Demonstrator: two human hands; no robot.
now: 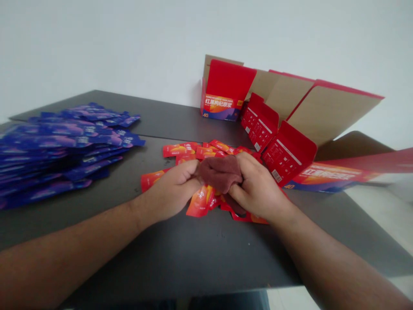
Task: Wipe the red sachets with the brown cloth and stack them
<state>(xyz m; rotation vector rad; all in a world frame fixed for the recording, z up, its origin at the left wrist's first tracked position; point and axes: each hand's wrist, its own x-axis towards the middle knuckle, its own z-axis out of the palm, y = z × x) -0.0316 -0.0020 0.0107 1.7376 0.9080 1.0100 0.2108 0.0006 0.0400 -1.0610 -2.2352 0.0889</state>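
Note:
A maroon-brown terry cloth is bunched between my hands above the middle of the table. My left hand grips its left side, and my right hand presses on its right side, with a fold hanging below. Beneath and beyond both hands lies a loose spread of red and orange sachets printed with Chinese text. Some of them are partly hidden by my hands and the cloth.
A large heap of blue-purple sachets covers the left of the dark table. At the back right stands a red display box, next to a large unfolded red-and-kraft cardboard carton that overhangs the right table edge.

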